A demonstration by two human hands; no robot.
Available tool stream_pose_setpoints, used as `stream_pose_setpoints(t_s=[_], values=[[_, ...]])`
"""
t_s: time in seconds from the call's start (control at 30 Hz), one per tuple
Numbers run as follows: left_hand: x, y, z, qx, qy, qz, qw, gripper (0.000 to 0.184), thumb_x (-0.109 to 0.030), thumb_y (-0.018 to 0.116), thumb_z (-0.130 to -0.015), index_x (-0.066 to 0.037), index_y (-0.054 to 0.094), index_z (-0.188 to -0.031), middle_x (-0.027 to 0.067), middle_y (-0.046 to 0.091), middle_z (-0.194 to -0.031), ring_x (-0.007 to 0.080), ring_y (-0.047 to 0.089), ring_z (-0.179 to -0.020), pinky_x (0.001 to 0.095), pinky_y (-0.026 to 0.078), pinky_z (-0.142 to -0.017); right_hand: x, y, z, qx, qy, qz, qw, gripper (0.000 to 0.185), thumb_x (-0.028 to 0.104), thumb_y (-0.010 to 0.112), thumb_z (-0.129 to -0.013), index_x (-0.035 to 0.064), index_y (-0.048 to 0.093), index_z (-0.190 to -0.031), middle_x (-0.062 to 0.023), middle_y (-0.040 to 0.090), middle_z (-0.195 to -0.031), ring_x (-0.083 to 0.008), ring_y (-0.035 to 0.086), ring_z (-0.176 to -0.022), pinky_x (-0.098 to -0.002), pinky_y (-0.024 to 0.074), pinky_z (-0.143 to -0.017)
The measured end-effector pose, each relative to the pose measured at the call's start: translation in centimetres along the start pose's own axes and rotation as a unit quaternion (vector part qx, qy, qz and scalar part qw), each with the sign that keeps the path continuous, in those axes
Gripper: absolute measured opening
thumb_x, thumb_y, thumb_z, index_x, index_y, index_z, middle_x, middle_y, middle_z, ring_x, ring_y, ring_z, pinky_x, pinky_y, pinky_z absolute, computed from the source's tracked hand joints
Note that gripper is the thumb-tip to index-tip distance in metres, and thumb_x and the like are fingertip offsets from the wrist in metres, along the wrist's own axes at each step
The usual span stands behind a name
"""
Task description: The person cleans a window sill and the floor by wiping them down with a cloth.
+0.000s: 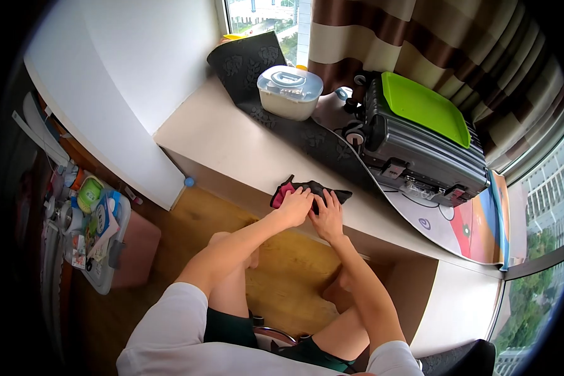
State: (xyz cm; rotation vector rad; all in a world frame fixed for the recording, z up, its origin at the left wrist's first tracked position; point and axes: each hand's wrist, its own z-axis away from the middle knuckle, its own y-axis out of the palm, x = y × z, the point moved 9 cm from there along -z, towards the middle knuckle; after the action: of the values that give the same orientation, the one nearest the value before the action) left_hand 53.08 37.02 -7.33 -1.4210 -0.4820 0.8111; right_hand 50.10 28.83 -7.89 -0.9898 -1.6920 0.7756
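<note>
The person's left hand (296, 208) and right hand (327, 217) rest close together on a crumpled black and maroon cloth (316, 186), by the front edge of the pale ledge (216, 138); I can't tell whether either grips it.

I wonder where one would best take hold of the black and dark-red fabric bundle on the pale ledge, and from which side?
Probably by the pointed black corner of the fabric bundle, coming from the person's right: it juts out beyond the right hand, while that hand and the left hand cover much of the middle.
</note>
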Motion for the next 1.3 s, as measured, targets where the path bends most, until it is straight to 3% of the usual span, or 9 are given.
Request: stream_pose_setpoints(t_s=[0.3,0.5,0.7,0.8,0.83,0.93,0.97,1.1,1.3], values=[[0.7,0.3,-0.3,-0.012,0.041,-0.001,0.999,0.057,-0.002,0.063,-0.076,0.007,0.048,-0.130,0.0221,0.046,-0.141,0.0376,0.045,-0.131,0.0513,0.045,-0.097,0.9,0.4,-1.5,0.102,0.038,0.009,0.994,0.054,0.029,0.069,-0.083,0.0070,0.054,-0.130,-0.0278,0.044,-0.140,-0.0477,0.039,-0.130,-0.0522,0.0298,-0.111],[2.1,0.2,0.7,-0.015,0.068,0.017,0.997,0.058,-0.004,0.066,-0.076,0.004,0.048,-0.131,0.0192,0.047,-0.142,0.0369,0.045,-0.131,0.0503,0.046,-0.097,2.5,0.7,-1.2,0.089,0.029,0.014,0.996,0.054,0.032,0.066,-0.085,0.0047,0.054,-0.131,-0.0330,0.044,-0.137,-0.0494,0.039,-0.129,-0.0521,0.0270,-0.113],[3.0,-0.3,0.7,-0.015,0.106,0.079,0.991,0.057,-0.012,0.069,-0.079,0.004,0.049,-0.129,0.0198,0.051,-0.137,0.0360,0.049,-0.127,0.0445,0.046,-0.101,0.0,3.8,-2.2,0.103,0.028,-0.047,0.993,0.042,0.030,0.056,-0.090,0.0072,0.061,-0.125,-0.0283,0.048,-0.136,-0.0485,0.040,-0.129,-0.0554,0.0302,-0.110],[3.5,-1.1,1.9,-0.014,0.098,0.091,0.991,0.055,-0.014,0.069,-0.080,0.004,0.050,-0.128,0.0195,0.052,-0.136,0.0355,0.050,-0.126,0.0410,0.045,-0.104,1.0,3.8,-2.6,0.083,-0.014,-0.055,0.995,0.035,0.022,0.053,-0.090,0.0071,0.065,-0.119,-0.0280,0.052,-0.132,-0.0462,0.043,-0.127,-0.0527,0.0294,-0.111],[3.8,-1.2,2.1,-0.011,0.099,0.086,0.991,0.053,-0.014,0.068,-0.081,0.004,0.051,-0.127,0.0191,0.052,-0.136,0.0353,0.050,-0.127,0.0403,0.045,-0.104,1.6,3.9,-2.4,0.114,-0.060,-0.052,0.990,0.041,0.020,0.053,-0.088,0.0070,0.060,-0.126,-0.0281,0.047,-0.137,-0.0481,0.039,-0.130,-0.0546,0.0295,-0.111],[5.5,-0.3,2.0,-0.018,0.103,0.069,0.992,0.053,-0.014,0.067,-0.083,0.001,0.049,-0.130,0.0152,0.049,-0.140,0.0303,0.047,-0.130,0.0450,0.047,-0.098,2.8,4.2,-2.0,0.074,-0.073,-0.023,0.994,0.050,0.010,0.049,-0.083,-0.0016,0.052,-0.131,-0.0322,0.049,-0.131,-0.0446,0.039,-0.130,-0.0547,0.0225,-0.115],[5.8,-0.8,2.2,-0.012,0.096,0.062,0.993,0.052,-0.013,0.066,-0.083,0.000,0.049,-0.131,0.0156,0.048,-0.141,0.0318,0.046,-0.131,0.0465,0.045,-0.100,2.9,5.0,-2.1,0.116,-0.075,0.002,0.990,0.058,0.020,0.053,-0.086,-0.0005,0.042,-0.139,-0.0327,0.043,-0.138,-0.0466,0.033,-0.134,-0.0550,0.0208,-0.115],[7.6,-1.6,2.4,0.009,0.071,0.051,0.996,0.052,-0.010,0.064,-0.084,-0.001,0.047,-0.133,0.0158,0.044,-0.145,0.0351,0.043,-0.133,0.0519,0.041,-0.103,3.5,6.4,-3.1,0.204,-0.065,0.007,0.977,0.083,0.049,0.064,-0.083,0.0100,0.032,-0.149,-0.0309,0.023,-0.152,-0.0540,0.020,-0.139,-0.0575,0.0250,-0.112],[10.3,-1.5,1.1,0.058,0.016,0.040,0.997,0.063,-0.007,0.064,-0.083,0.001,0.039,-0.139,0.0172,0.039,-0.148,0.0365,0.037,-0.137,0.0561,0.039,-0.104,5.2,6.5,-6.0,0.206,-0.087,-0.003,0.975,0.085,0.050,0.065,-0.083,0.0090,0.031,-0.149,-0.0315,0.022,-0.152,-0.0539,0.018,-0.139,-0.0557,0.0216,-0.114]])
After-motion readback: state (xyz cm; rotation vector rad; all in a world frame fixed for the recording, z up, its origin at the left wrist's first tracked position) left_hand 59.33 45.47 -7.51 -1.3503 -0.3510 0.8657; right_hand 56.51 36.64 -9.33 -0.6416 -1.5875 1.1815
